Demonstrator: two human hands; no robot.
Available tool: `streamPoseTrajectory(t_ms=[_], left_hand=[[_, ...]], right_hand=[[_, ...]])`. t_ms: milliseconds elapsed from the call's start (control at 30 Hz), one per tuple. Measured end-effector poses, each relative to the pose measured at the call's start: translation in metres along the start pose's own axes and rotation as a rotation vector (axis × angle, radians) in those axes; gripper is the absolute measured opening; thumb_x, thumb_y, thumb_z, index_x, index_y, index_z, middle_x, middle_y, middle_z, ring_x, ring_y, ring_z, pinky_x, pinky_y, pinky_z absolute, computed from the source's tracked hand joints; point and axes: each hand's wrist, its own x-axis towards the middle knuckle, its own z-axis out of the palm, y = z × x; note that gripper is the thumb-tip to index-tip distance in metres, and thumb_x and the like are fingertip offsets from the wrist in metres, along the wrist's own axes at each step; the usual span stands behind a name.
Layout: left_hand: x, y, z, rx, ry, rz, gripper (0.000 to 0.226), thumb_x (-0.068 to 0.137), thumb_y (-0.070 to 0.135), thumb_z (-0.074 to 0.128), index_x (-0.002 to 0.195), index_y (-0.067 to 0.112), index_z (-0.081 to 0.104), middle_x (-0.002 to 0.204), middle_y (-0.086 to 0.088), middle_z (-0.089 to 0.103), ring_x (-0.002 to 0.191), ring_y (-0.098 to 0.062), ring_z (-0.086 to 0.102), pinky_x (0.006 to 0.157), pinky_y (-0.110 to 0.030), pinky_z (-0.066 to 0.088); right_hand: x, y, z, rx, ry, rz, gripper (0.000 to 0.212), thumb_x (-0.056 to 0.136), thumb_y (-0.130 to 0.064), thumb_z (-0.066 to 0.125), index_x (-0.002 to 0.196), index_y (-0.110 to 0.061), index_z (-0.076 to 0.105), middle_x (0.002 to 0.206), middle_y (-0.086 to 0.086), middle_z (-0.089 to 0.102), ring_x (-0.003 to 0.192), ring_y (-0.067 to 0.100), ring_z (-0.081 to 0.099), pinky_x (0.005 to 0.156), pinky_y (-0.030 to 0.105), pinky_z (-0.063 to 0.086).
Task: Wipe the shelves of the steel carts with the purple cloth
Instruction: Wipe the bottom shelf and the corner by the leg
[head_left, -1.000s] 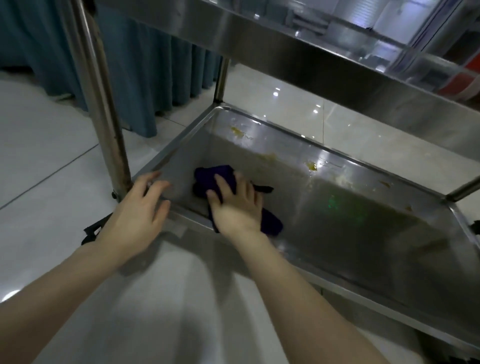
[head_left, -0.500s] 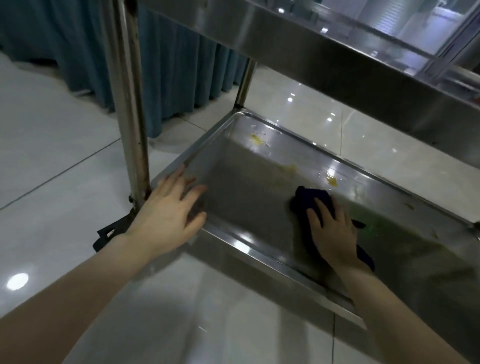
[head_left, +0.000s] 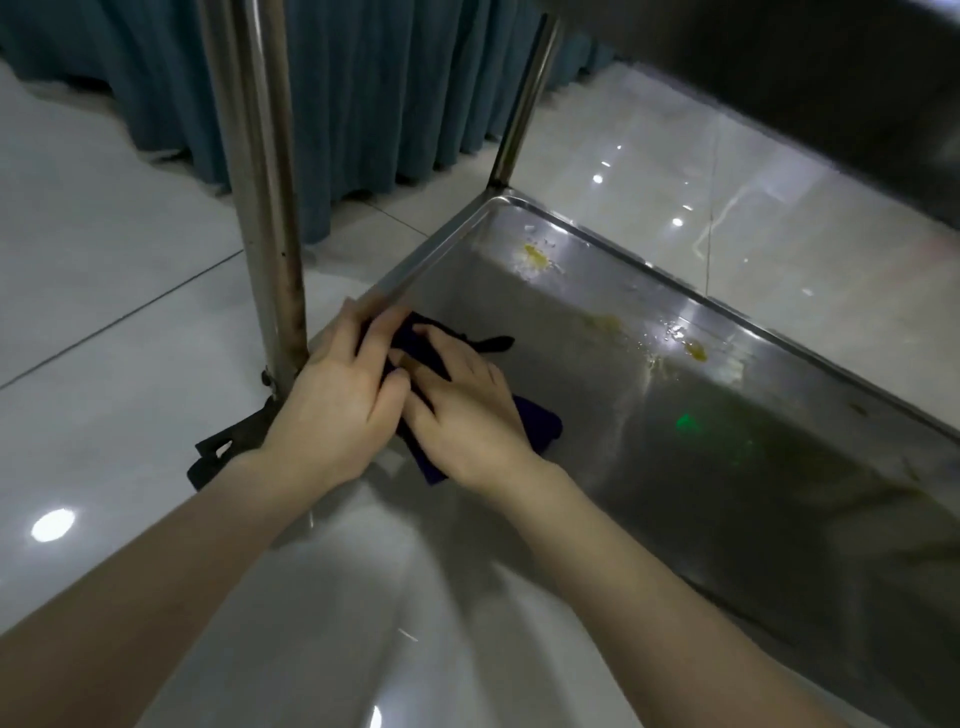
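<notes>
**Cloth pressed into the shelf corner**

The right hand (head_left: 462, 410) presses flat, fingers straight, on the purple cloth (head_left: 537, 423) in the near-left corner of the cart's bottom shelf (head_left: 597, 364). The left hand (head_left: 337, 400) touches it, fingers laid over the rim beside the post (head_left: 270, 208). Yellow stains (head_left: 537, 257) dot the far edge.

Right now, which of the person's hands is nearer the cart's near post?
Left. The left hand rests at the shelf corner, right beside the post; the right hand presses the cloth farther into the shelf.
</notes>
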Motion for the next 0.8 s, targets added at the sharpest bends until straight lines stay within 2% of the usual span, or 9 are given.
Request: streamPoseTrajectory(t_ms=[133, 267, 333, 400, 500, 633, 733, 800], left_hand=[[-0.001, 0.002, 0.009, 0.066, 0.045, 0.024, 0.036, 0.095, 0.009, 0.047, 0.130, 0.001, 0.051, 0.133, -0.022, 0.051, 0.113, -0.039, 0.055, 0.093, -0.048, 0.051], [0.006, 0.001, 0.011, 0.014, 0.100, -0.133, 0.046, 0.097, 0.018, 0.040, 0.142, 0.009, 0.040, 0.152, -0.014, 0.032, 0.135, -0.029, 0.040, 0.111, -0.035, 0.034], [0.006, 0.001, 0.009, 0.052, 0.087, -0.124, 0.048, 0.096, 0.016, 0.041, 0.143, 0.008, 0.038, 0.155, -0.013, 0.028, 0.138, -0.027, 0.036, 0.112, -0.032, 0.029], [0.006, 0.001, 0.007, 0.075, 0.063, -0.116, 0.049, 0.096, 0.017, 0.042, 0.144, 0.010, 0.037, 0.155, -0.011, 0.027, 0.137, -0.025, 0.037, 0.110, -0.030, 0.030], [0.004, 0.002, 0.009, 0.062, 0.073, -0.111, 0.047, 0.096, 0.015, 0.044, 0.142, 0.007, 0.040, 0.153, -0.014, 0.032, 0.134, -0.027, 0.041, 0.110, -0.031, 0.031], [0.002, 0.003, 0.013, 0.092, 0.025, -0.052, 0.046, 0.098, 0.017, 0.043, 0.142, 0.006, 0.041, 0.150, -0.015, 0.037, 0.136, -0.031, 0.038, 0.114, -0.041, 0.029], [0.003, 0.003, 0.012, 0.179, -0.044, -0.030, 0.052, 0.097, 0.033, 0.031, 0.143, 0.011, 0.042, 0.152, -0.012, 0.036, 0.137, -0.030, 0.037, 0.113, -0.043, 0.028], [0.004, 0.003, 0.012, 0.203, -0.100, -0.047, 0.065, 0.092, 0.047, 0.022, 0.149, 0.018, 0.031, 0.155, -0.008, 0.030, 0.143, -0.029, 0.025, 0.116, -0.044, 0.022]], right_hand=[[-0.007, 0.015, 0.003, 0.040, 0.058, 0.017, 0.048, 0.098, -0.057, 0.020, 0.141, -0.046, 0.039, 0.158, -0.011, 0.021, 0.142, 0.012, 0.018, 0.116, 0.033, 0.013], [0.068, 0.043, -0.002, -0.079, 0.130, 0.153, 0.047, 0.103, -0.049, 0.027, 0.148, -0.037, 0.035, 0.160, 0.001, 0.021, 0.144, 0.025, 0.023, 0.118, 0.042, 0.017], [0.103, 0.054, -0.008, -0.058, 0.133, 0.297, 0.049, 0.104, -0.049, 0.025, 0.150, -0.035, 0.030, 0.162, 0.002, 0.016, 0.146, 0.027, 0.018, 0.119, 0.044, 0.013], [0.112, 0.052, -0.010, -0.044, 0.122, 0.341, 0.050, 0.104, -0.048, 0.025, 0.151, -0.034, 0.027, 0.162, 0.002, 0.014, 0.147, 0.027, 0.014, 0.120, 0.044, 0.011], [0.063, 0.038, -0.005, -0.049, 0.127, 0.147, 0.048, 0.103, -0.047, 0.029, 0.149, -0.034, 0.035, 0.160, 0.000, 0.022, 0.145, 0.022, 0.022, 0.118, 0.043, 0.019], [-0.037, 0.029, 0.002, 0.060, 0.096, -0.030, 0.046, 0.100, -0.052, 0.030, 0.141, -0.038, 0.043, 0.155, -0.009, 0.030, 0.140, 0.015, 0.032, 0.113, 0.040, 0.029], [-0.023, 0.046, -0.004, 0.094, 0.095, -0.011, 0.043, 0.100, -0.049, 0.035, 0.141, -0.039, 0.044, 0.154, -0.007, 0.031, 0.138, 0.015, 0.033, 0.115, 0.038, 0.027], [0.022, 0.066, -0.008, -0.026, 0.134, 0.049, 0.043, 0.102, -0.042, 0.039, 0.143, -0.034, 0.045, 0.155, 0.000, 0.033, 0.138, 0.022, 0.037, 0.115, 0.041, 0.028]])
